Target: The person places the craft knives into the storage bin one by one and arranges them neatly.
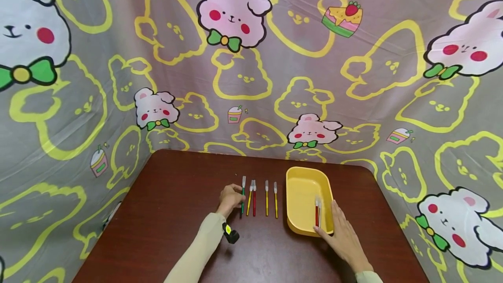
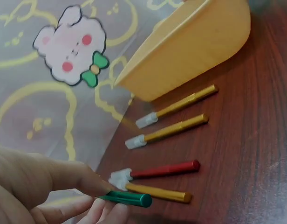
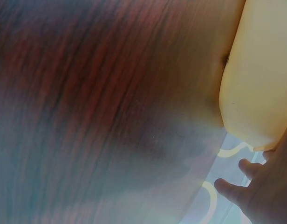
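My left hand pinches a green craft knife with a clear cap, between thumb and fingers. To its right in the head view lie a yellow craft knife and a red craft knife, close together. Two more yellow ones, the nearer and the farther, lie apart. A yellow plastic tray stands beyond them, holding a red craft knife and a silver one. My right hand rests at the tray's near right corner, its fingers extended along the outer side, thumb at the near rim.
The dark wooden table reaches back to a fabric curtain printed with rabbits, which also hangs on the left and right sides. A small black device is worn on the left wrist.
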A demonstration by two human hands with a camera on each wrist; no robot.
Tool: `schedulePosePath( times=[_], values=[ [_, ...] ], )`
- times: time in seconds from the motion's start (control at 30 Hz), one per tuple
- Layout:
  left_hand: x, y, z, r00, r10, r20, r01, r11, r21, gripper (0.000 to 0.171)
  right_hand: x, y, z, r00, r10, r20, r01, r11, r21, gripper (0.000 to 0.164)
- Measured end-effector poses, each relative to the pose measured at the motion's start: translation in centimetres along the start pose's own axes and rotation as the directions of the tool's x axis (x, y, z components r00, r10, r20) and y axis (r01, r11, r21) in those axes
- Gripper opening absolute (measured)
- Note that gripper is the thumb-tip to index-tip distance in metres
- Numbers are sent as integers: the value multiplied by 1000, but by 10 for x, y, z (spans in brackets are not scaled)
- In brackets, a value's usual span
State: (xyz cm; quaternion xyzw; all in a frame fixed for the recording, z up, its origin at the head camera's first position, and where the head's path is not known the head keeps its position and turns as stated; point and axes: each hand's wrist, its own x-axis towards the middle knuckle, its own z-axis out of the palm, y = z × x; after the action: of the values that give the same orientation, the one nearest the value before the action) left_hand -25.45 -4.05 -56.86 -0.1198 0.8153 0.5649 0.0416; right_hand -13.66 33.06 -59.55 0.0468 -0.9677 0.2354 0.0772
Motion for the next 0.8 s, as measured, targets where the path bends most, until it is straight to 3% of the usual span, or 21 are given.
schedulePosePath(
  times=[0.17, 0.33, 0.5, 0.7, 0.8],
  values=[
    [-6, 15, 4, 999, 47, 5, -48, 994, 101, 31, -1, 1, -1, 1000, 1, -2, -1, 1000, -1, 110],
    [-11, 28, 11, 998, 57, 11, -58, 989, 135, 31, 0, 1, -1, 1000, 2, -5, -2, 1000, -5, 110],
    [-14, 36, 18, 999, 35, 34, -39, 992, 123, 31, 0, 1, 0, 1000, 2, -11, -2, 1000, -9, 111],
    [-17, 43, 26, 995, 61, 84, -67, 996, 64, 33, 0, 2, 1, 1000, 3, -1, -3, 1000, -6, 111],
    [-18, 46, 31, 994, 68, 85, -74, 994, 76, 32, 0, 2, 0, 1000, 9, 7, -9, 1000, -4, 111]
  ],
)
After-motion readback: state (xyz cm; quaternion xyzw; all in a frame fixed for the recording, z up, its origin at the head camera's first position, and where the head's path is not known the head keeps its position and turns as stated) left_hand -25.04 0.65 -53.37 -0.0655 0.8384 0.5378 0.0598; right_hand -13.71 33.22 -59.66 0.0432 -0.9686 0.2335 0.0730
